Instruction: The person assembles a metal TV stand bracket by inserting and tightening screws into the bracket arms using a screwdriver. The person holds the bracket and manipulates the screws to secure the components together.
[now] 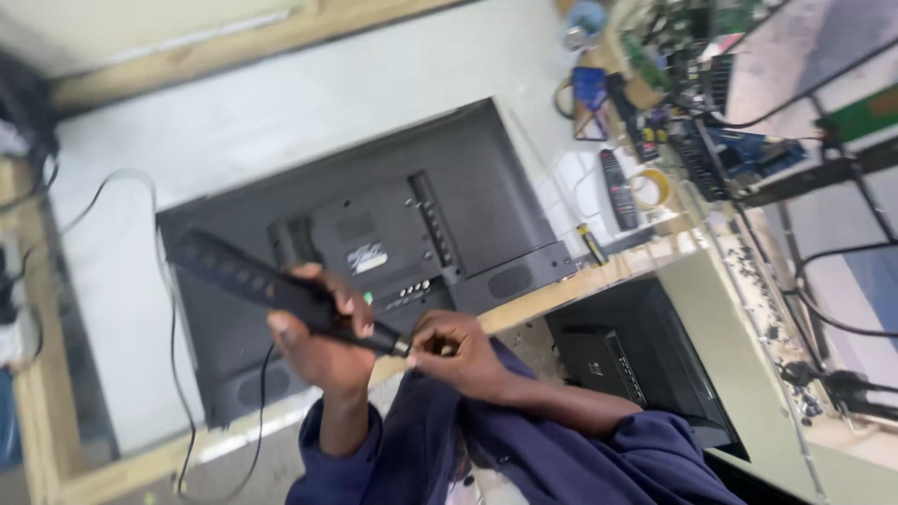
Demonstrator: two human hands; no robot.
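Fingers of left hand (323, 341) wrap black driver (271, 290); right hand (458, 351) pinches its tip, bit hidden.

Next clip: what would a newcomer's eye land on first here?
Probably the black electric screwdriver at centre, gripped by the left hand while the right hand pinches at its tip. Behind them a flat-screen television lies face down on the white workbench, and circuit boards and a remote control crowd the upper right.

The screwdriver (281, 292) tip is hidden inside the right hand (458, 353). Circuit boards (697, 37) at the top edge are blurred and cut off.
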